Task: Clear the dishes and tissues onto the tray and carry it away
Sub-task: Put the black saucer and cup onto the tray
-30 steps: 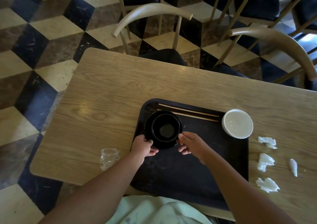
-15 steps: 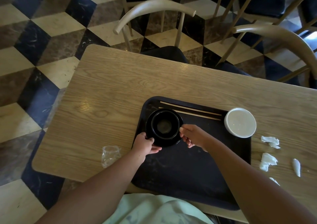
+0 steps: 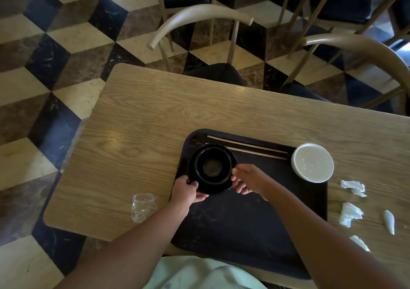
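Note:
A black tray (image 3: 244, 226) lies on the wooden table (image 3: 155, 115). In its far left corner sits a black bowl (image 3: 211, 164) on a black plate (image 3: 218, 189). My left hand (image 3: 186, 191) grips the plate's near left rim. My right hand (image 3: 248, 179) pinches its right rim. Two wooden chopsticks (image 3: 248, 147) lie along the tray's far edge. A white bowl (image 3: 312, 162) rests on the tray's far right corner. Several crumpled white tissues (image 3: 352, 188) lie on the table right of the tray.
A crumpled clear plastic wrapper (image 3: 142, 207) lies on the table left of the tray. Two wooden chairs (image 3: 199, 18) with dark cushions stand at the table's far side. The floor is a checkered tile pattern.
Both hands have kept hold of the black plate while it shifted slightly toward the tray's far left corner. The view has tilted a little.

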Motion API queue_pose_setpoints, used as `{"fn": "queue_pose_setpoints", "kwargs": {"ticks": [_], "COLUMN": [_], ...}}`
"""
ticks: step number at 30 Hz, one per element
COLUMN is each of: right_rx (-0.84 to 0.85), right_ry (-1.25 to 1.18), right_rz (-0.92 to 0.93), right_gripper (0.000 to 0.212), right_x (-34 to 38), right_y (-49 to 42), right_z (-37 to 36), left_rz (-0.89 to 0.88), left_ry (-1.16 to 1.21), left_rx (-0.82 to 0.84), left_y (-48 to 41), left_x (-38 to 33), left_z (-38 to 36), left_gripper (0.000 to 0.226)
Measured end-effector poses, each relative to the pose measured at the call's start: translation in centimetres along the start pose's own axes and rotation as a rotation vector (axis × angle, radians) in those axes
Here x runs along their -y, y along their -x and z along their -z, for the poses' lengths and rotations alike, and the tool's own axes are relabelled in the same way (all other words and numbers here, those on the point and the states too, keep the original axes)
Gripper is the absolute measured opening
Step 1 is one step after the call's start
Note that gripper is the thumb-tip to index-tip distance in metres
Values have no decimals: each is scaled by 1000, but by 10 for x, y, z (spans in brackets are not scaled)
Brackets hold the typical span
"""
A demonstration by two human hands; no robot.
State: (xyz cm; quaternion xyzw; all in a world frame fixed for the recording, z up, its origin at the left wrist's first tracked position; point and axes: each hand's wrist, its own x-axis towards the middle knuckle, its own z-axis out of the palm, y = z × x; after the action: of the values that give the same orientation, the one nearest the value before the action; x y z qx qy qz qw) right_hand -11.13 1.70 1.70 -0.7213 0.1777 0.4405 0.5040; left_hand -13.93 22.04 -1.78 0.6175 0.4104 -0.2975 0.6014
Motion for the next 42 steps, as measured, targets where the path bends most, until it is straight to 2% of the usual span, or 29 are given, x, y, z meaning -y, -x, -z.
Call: {"fn": "queue_pose_setpoints", "kwargs": {"ticks": [7, 11, 16, 21, 29, 32, 36, 39, 42], "right_rx": [-1, -70, -178, -237, -309, -344, -384, -540, -755], "right_ry": [-53, -46, -19, -15, 161, 204, 20, -31, 33], "right_rz": [-24, 23, 39, 1, 76, 83, 74, 108, 122], "right_gripper": [27, 14, 29, 15, 14, 15, 23, 21, 16], "right_x": [-3, -6, -23, -64, -165, -199, -227, -242, -246], "right_y": [2, 0, 13, 46, 106, 121, 133, 141, 155], "right_z": [-2, -2, -1, 5, 24, 37, 51, 57, 59], "left_rz": [13, -4, -30, -78, -303, -379, -432, -525, -590], "left_ry": [-45, -51, -109, -73, -327, -403, -429, -537, -611], "left_rx": [-1, -43, -39, -38, -96, -152, -255, -409, -529], "left_y": [2, 5, 15, 40, 77, 90, 106, 117, 118], "left_x": [-4, -5, -3, 13, 59, 72, 82, 85, 81], "left_z": [0, 2, 9, 26, 34, 38, 44, 52, 64], "left_gripper": [21, 12, 28, 28, 11, 10, 8, 15, 19]}}
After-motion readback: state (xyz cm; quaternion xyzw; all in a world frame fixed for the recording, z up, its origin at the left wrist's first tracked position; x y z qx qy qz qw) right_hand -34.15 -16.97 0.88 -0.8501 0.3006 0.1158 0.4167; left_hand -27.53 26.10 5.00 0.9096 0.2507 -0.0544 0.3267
